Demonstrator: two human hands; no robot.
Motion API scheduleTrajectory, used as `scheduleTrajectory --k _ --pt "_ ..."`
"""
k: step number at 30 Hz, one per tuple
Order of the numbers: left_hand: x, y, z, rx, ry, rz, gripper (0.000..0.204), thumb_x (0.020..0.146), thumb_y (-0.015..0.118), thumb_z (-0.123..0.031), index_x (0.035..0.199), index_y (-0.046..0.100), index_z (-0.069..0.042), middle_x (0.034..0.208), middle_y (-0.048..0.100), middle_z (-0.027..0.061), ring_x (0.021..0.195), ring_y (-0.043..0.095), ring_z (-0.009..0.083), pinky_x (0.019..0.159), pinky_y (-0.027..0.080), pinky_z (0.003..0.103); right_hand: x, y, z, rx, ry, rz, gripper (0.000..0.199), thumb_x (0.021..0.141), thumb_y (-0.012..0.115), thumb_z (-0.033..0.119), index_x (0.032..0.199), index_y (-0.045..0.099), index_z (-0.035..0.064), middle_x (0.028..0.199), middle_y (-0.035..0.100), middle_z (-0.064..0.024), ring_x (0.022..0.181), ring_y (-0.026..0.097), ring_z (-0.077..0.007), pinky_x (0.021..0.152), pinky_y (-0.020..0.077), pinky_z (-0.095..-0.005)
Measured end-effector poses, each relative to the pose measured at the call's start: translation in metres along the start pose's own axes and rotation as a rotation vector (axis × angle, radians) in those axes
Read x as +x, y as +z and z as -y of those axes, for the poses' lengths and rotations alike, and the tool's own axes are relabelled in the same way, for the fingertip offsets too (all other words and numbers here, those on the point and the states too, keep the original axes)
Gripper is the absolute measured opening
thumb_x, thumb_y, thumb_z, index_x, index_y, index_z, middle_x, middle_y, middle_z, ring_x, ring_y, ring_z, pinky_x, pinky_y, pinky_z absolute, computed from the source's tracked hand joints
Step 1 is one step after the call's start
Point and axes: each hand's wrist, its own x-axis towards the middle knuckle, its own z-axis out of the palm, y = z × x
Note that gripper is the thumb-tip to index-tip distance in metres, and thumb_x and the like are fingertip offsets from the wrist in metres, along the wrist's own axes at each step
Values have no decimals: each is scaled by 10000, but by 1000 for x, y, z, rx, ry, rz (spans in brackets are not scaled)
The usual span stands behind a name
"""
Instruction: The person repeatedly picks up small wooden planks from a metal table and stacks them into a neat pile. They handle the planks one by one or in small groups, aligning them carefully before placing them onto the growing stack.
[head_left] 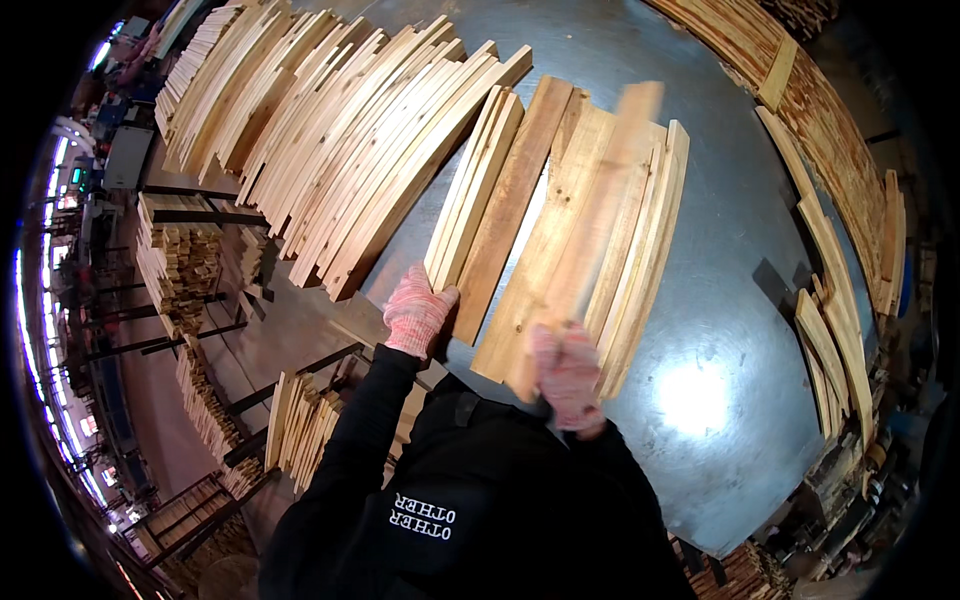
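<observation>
Both my hands wear pink-and-white knit gloves. My left hand (418, 315) is closed around the near end of a small bundle of narrow wooden strips (478, 185) standing side by side on the metal table. My right hand (567, 375), smeared by motion, grips the near end of a wooden board (610, 200), which is blurred too. That board lies over or just above a wide knotty board (545, 255). Between the bundle and the wide board is a darker brown board (515, 205). More pale strips (650, 260) lie along the right side.
A long row of wooden strips (330, 140) covers the table's far left. The grey metal table (740, 250) reflects a bright light. Loose boards (825, 350) lie along its right edge, beside a long brown wood stack (800, 90). Racks with stacked wood (185, 270) stand at left.
</observation>
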Motion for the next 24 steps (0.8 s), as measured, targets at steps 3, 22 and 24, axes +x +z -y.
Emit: scheduleTrajectory --k 3,22,24 --pt "13 4 20 -143 89 32 878 814 704 -581 1458 428 -52 1314 613 227 1191 614 387 986 486 488 -1 80 13 -173 -118 113 416 935 628 347 1210 601 36 1092 701 -180 911 698 -341 763 570 -429" --pt "28 -52 87 -946 436 421 753 809 734 -135 1467 404 21 1327 593 133 1176 586 209 1015 475 349 47 54 0 -499 297 -171 940 806 707 298 1564 242 -7 1490 434 -288 1302 492 -449 1068 442 -478" --pt "21 -62 97 -1035 419 301 736 816 757 -186 1439 436 37 1300 623 157 1170 603 227 1012 476 361 56 52 1 -491 316 -160 926 819 709 334 1558 266 -4 1500 424 -295 1333 463 -452 1100 413 -488"
